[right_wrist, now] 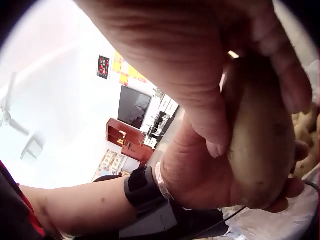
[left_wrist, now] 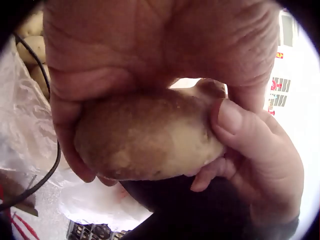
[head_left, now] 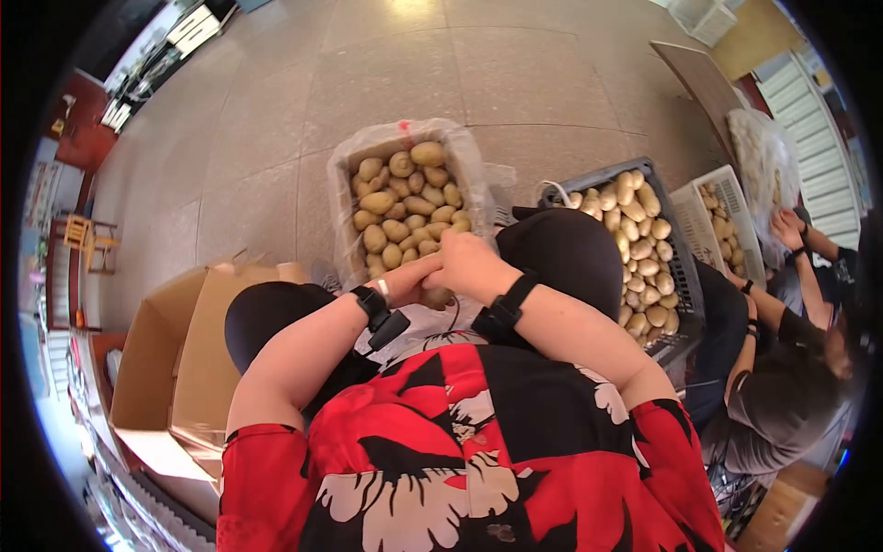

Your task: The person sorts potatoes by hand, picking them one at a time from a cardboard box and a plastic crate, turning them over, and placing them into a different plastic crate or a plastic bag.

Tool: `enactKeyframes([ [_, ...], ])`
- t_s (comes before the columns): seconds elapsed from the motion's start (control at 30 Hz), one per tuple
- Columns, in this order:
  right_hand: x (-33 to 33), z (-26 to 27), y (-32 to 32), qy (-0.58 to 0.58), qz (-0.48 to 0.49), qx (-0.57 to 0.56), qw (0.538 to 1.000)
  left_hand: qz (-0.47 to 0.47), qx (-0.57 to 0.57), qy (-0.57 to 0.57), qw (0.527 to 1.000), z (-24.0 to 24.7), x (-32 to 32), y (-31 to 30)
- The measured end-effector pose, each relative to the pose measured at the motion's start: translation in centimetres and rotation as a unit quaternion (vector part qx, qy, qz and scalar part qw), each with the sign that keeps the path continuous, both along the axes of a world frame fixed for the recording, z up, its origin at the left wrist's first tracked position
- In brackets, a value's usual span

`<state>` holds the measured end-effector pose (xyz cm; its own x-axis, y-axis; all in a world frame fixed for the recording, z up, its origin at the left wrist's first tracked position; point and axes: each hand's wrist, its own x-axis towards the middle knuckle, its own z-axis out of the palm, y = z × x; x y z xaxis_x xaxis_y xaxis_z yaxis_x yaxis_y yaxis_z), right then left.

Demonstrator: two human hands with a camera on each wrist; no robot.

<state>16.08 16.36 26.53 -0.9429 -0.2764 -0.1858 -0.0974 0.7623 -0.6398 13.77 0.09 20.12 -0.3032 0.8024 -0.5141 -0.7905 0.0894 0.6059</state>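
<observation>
Close to the body, both hands hold one brown potato [head_left: 439, 297] between them, just past the near edge of the plastic-lined box. My left hand [head_left: 409, 281] curls its fingers round one end of the potato [left_wrist: 145, 137]. At the other end, my right hand [head_left: 474, 267] grips it, its thumb [left_wrist: 232, 120] pressed on the skin. A small knob [left_wrist: 210, 89] shows beside that thumb in the left wrist view. The potato's skin has darker brown and paler yellow patches. In the right wrist view, the potato [right_wrist: 262, 135] lies lengthwise, and fingers hide its upper end.
In front stands a box lined with clear plastic [head_left: 345, 156], full of potatoes. To the right is a dark crate [head_left: 685, 267] of paler potatoes, then a white crate [head_left: 750, 235]. Another person [head_left: 791, 368] sits at far right. An open cardboard box [head_left: 152, 368] stands left.
</observation>
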Motion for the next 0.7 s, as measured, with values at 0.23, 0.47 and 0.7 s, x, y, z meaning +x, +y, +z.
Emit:
enactKeyframes([
  [0.23, 0.2, 0.0, -0.3, -0.01, 0.052, 0.054, 0.997, -0.035, -0.17, 0.02, 0.985, -2.6, -0.1, -0.1],
  [0.47, 0.7, 0.4, -0.2, -0.058, 0.16, 0.135, 0.976, -0.213, -0.437, 0.311, 0.817, -4.0, -1.6, -2.0],
  [0.7, 1.2, 0.6, -0.7, -0.096, 0.246, 0.126, 0.956, -0.184, -0.488, 0.36, 0.774, -2.1, -3.8, -3.1],
])
